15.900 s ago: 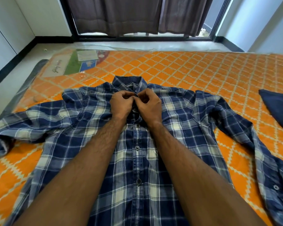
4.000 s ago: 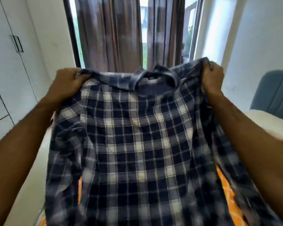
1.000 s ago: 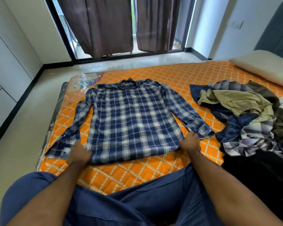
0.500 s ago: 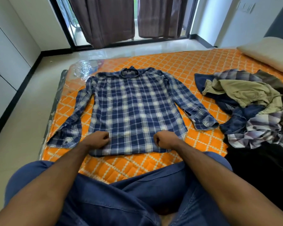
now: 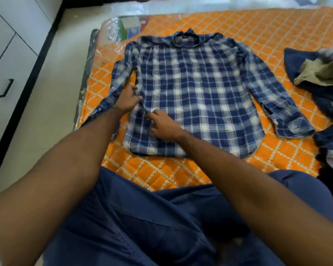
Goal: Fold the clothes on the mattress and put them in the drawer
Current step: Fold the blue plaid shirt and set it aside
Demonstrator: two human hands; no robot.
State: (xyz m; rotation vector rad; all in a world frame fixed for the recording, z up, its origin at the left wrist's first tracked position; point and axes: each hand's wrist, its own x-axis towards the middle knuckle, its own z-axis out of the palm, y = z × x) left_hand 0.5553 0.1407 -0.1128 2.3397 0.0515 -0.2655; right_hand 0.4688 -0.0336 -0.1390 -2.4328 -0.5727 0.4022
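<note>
kneeling at the mattress (image 5: 181,175) edge, you have the plaid shirt (image 5: 196,93) lying back-up and flat at 12 o'clock. your left hand (image 5: 126,101) pinches fabric where sleeve meets body; your right hand (image 5: 164,126) rests beside it, fingers loosely spread. unfolded clothes (image 5: 323,77) lie heaped at 2 o'clock.

- No text, brand or number can be read anywhere.
- A printed label (image 5: 130,25) lies under clear plastic at the far left corner of the mattress (image 5: 277,29); its print is too blurred to make out.
</note>
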